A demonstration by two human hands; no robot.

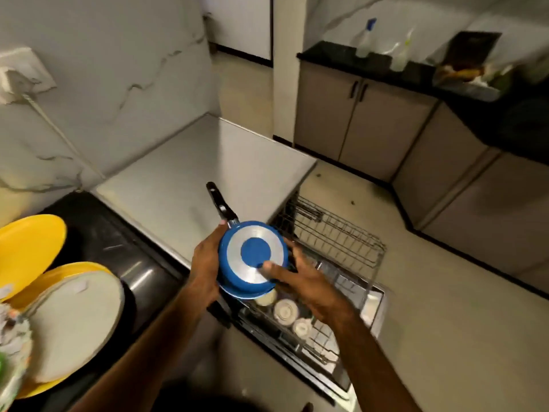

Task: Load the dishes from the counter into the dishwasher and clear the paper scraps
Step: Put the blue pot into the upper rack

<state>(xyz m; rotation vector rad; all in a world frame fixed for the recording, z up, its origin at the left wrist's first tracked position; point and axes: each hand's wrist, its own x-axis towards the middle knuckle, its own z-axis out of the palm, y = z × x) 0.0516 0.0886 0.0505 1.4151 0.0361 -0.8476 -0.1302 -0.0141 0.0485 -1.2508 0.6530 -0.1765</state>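
A small blue pan (252, 257) with a silver base and black handle is held upside down over the open dishwasher. My left hand (205, 263) grips its left rim, and my right hand (300, 278) holds the right side with the thumb on the base. Below it, the pulled-out wire rack (341, 239) stands above a lower rack holding white cups (285, 312). On the dark counter at left lie a yellow plate (26, 251), a grey plate (74, 325) on another yellow one, and a paper scrap (80, 286) on the grey plate.
A grey worktop (202, 171) lies beyond the pan. A wall socket with a cable (20, 75) is at upper left. Beige cabinets (350, 120) under a black counter with spray bottles (365, 40) stand across the tiled floor (445, 337).
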